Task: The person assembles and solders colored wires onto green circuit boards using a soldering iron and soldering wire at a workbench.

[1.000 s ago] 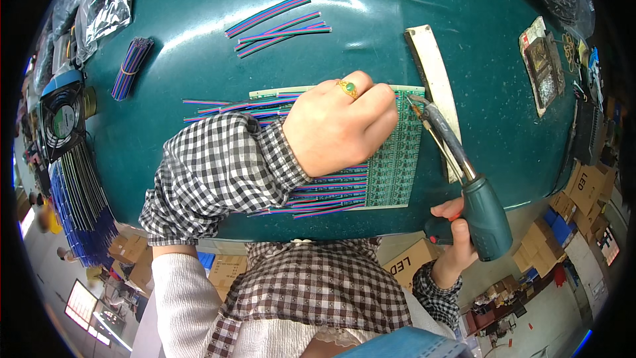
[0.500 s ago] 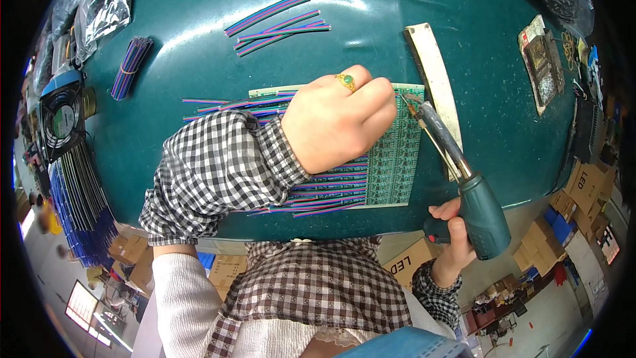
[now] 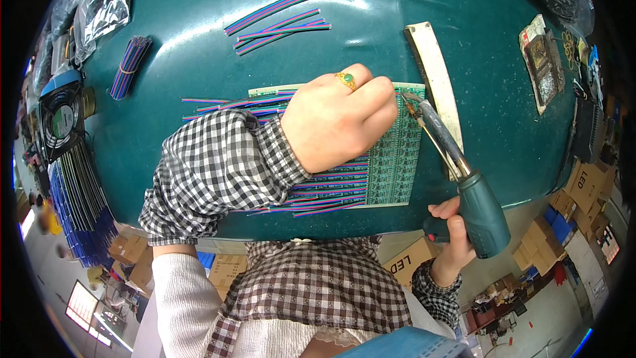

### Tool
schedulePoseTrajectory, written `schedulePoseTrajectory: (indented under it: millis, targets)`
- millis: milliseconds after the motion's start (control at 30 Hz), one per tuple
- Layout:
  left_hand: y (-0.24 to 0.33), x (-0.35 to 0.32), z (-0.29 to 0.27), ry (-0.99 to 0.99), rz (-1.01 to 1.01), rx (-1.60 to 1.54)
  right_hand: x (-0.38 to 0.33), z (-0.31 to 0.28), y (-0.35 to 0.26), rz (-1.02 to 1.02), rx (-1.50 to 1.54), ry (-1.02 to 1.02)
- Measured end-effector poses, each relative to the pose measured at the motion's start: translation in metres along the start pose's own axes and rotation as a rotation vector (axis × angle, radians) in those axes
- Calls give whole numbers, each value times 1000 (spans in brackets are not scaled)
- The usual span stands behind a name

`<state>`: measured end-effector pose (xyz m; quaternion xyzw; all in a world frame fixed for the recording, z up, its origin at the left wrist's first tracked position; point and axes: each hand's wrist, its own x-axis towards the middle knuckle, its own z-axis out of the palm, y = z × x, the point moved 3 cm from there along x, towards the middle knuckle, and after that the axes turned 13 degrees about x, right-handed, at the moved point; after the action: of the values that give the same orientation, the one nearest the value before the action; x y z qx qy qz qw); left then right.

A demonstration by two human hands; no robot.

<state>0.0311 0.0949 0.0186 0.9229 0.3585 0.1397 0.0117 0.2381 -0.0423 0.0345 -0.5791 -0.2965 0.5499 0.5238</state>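
1. Spreading under everything, the green table (image 3: pixel 371 46) is giving a wide, smooth surface, glare catching on its far side.
2. Circuit bd sheet (image 3: pixel 394 166) is lying flat nr the table's near edge, in front of the body, prob. for easy reach; striped wires (image 3: pixel 330 209) are running off leftward, partly under the L forearm.
3. Soldering gun (image 3: pixel 482 215) is slanting in from the R, body low, barrel pointing up-left, prob. so its bulk is clearing the bd.
4. White bar (image 3: pixel 434 66) is lying just R of the bd, partly behind the barrel; can't tell why it's sitting there.
5. L hand (image 3: pixel 341 119) is arching over the bd's far part, knuckles up, fingers curling in; tips are hiding underneath, so can't tell if they're pinching a wire or only pressing down.
6. R hand (image 3: pixel 457 235) is wrapping round the gun's handle, prob. b/c a low hold is leaving the bd visible.
7. Loose wires (image 3: pixel 278 26) are lying beyond the bd, prob. w/in reach; a banded bundle (image 3: pixel 129 69) is lying farther L.
8. Iron tip (image 3: pixel 406 97) is hanging at the bd's far R corner, beside L knuckles; touching or not, can't tell.
9. Green-stone ring (image 3: pixel 348 81) is sitting on an L finger.
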Motion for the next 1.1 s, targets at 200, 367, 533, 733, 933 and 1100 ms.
schedulePoseTrajectory:
  millis: [200, 367, 533, 733, 933, 1100]
  targets:
    - [0, 1, -1, 2, 3, -2, 0, -1, 0, 0, 0, -10]
    - [0, 1, 0, -3, 1, -6, 0, -3, -1, -49, -14, -2]
    - [1, 1, -1, -5, -1, 3, -1, -5, -1, -67, 9, 50]
    - [1, 1, -1, -18, 5, 2, 2, 1, -5, -80, 15, 84]
    - [2, 1, -3, -14, 22, 9, 0, -2, -3, -84, 21, 58]
    - [3, 1, -4, -28, 35, 12, 0, -4, -2, -68, 13, 33]
